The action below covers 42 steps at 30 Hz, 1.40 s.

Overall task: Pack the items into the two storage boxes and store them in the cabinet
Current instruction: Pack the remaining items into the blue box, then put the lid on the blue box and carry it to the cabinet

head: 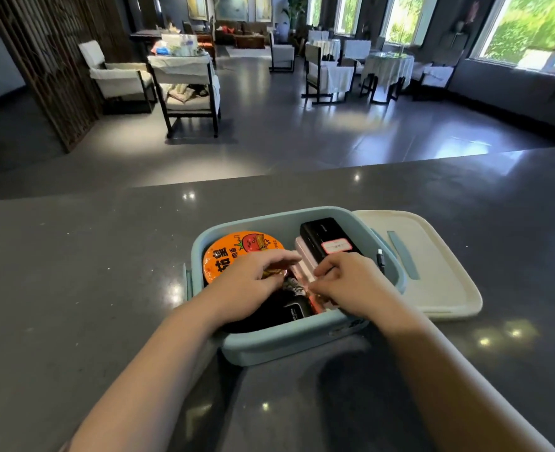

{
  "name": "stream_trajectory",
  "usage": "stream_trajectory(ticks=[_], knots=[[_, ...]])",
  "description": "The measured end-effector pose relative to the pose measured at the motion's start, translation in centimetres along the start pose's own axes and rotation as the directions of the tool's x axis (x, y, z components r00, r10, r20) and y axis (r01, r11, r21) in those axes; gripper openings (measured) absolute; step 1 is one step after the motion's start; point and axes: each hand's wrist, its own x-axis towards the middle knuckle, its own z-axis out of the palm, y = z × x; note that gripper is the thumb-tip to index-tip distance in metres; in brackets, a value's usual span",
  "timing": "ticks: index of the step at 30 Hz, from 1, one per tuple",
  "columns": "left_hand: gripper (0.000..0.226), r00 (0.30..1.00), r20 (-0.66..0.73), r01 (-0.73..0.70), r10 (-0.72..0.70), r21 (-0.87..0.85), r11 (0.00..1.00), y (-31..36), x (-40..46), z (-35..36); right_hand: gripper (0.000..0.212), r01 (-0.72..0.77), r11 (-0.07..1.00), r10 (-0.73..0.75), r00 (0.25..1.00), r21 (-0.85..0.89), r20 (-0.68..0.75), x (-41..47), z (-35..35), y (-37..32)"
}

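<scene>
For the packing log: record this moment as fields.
box: blue storage box, open, on grey counter
lid: white lid, flat on the counter to the right of the box
contents: orange noodle cup, black device, pink case, dark items
left hand: in box, fingers curled on small packet
right hand: in box, on contents

– What sort of room lies past the dark grey counter (106, 256)?

– A wide dining hall with a glossy grey tiled floor (286, 125) catching pale patches of light.

– Furniture?

– Dark-framed chairs with white covers (185, 89), and a round table under a white cloth (388, 65) on the right. A dark wooden lattice screen (41, 60) stands at left.

– And the light?

– Daylight through large windows (530, 27) along the right wall, green foliage outside. Framed paintings (233, 6) hang on the far wall.
</scene>
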Motion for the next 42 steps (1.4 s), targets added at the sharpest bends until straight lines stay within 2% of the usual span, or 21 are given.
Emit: stream_trajectory(ticks=[3,6,10,12,15,18,21,28,31,36,38,40,42], knots=[[0.038,0.995,-0.071,-0.070,0.070,0.003,0.998,1.6,1.6,0.3,0.012,0.089,0.985,-0.065,0.985,0.146,-0.160,-0.6,-1.1,-0.2],[0.036,0.987,-0.088,-0.134,0.134,0.004,0.991,4.0,4.2,1.6,0.021,0.142,0.956,-0.034,0.924,0.258,-0.382,-0.9,-4.0,0.6],[0.037,0.989,-0.075,-0.125,0.130,0.068,0.990,6.1,8.3,5.0,0.020,0.045,0.985,0.060,0.812,0.166,-0.581,-0.8,-8.2,4.9],[0.034,0.989,-0.080,-0.110,0.121,0.137,0.984,6.5,10.1,7.1,0.023,-0.080,0.988,0.141,0.807,0.130,-0.574,-0.1,-9.2,7.6],[0.035,0.986,-0.082,-0.118,0.145,0.272,0.955,6.4,12.6,9.9,0.030,-0.231,0.972,0.220,0.854,0.035,-0.471,1.8,-9.1,11.4],[0.042,0.994,-0.033,-0.086,0.108,0.393,0.916,5.6,14.5,11.3,0.037,-0.265,0.962,0.221,0.899,-0.067,-0.379,4.0,-8.5,14.6],[0.042,0.997,-0.012,-0.066,0.079,0.432,0.899,4.4,15.1,12.0,0.041,-0.293,0.945,0.237,0.919,-0.144,-0.315,6.8,-8.0,17.2],[0.046,0.986,-0.078,-0.099,0.148,0.443,0.891,3.9,14.5,12.7,0.051,-0.387,0.884,0.306,0.903,-0.262,-0.303,11.8,-6.0,20.1],[0.044,0.984,-0.086,-0.103,0.155,0.435,0.895,3.9,14.5,12.4,0.047,-0.395,0.872,0.292,0.894,-0.290,-0.340,12.8,-5.7,20.4],[0.046,0.984,-0.109,-0.081,0.143,0.442,0.893,3.8,14.1,12.2,0.038,-0.383,0.804,0.208,0.898,-0.455,-0.388,12.6,-6.6,19.9],[0.046,0.983,-0.127,-0.066,0.134,0.439,0.896,3.7,14.0,12.0,0.035,-0.382,0.803,0.191,0.892,-0.457,-0.410,12.1,-8.0,19.4],[0.044,0.980,-0.163,-0.047,0.116,0.376,0.925,3.8,13.8,11.6,0.031,-0.370,0.839,0.182,0.881,-0.398,-0.436,11.4,-10.3,18.3],[0.039,0.967,-0.248,0.000,0.051,0.202,0.979,4.2,13.5,10.8,0.029,-0.331,0.887,0.153,0.868,-0.322,-0.472,10.5,-13.2,16.5]])
